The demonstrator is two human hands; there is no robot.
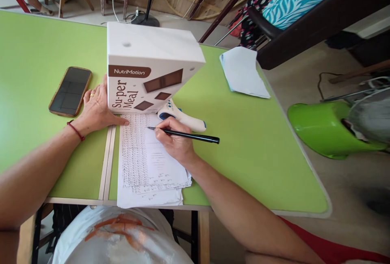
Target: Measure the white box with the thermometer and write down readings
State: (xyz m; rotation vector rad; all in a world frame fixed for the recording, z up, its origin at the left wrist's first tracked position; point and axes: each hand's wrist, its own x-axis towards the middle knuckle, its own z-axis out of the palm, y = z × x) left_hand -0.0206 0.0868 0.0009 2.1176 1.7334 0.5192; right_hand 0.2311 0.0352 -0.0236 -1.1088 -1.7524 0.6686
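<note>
My right hand [176, 140] is closed round a black pen [195, 135], its tip on the upper part of a written sheet [137, 158]. Columns of small handwriting cover the left side of this sheet, which lies on a stack of papers. My left hand [99, 107] rests with fingers stretched along the left side of a white box [155, 48], its thumb reaching onto the paper's top edge. Some of its fingertips are hidden behind the box. The box stands upright and reads "NutriMotion Su-per Meal". A white and blue handheld device [185, 118], perhaps a thermometer, lies beside my right hand.
A phone [70, 91] in a wooden-looking case lies left of my left hand. More paper sheets [243, 71] sit at the green table's [250, 166] far right. A bright green bin [323, 130] stands on the floor to the right. Another person's foot shows at the top left.
</note>
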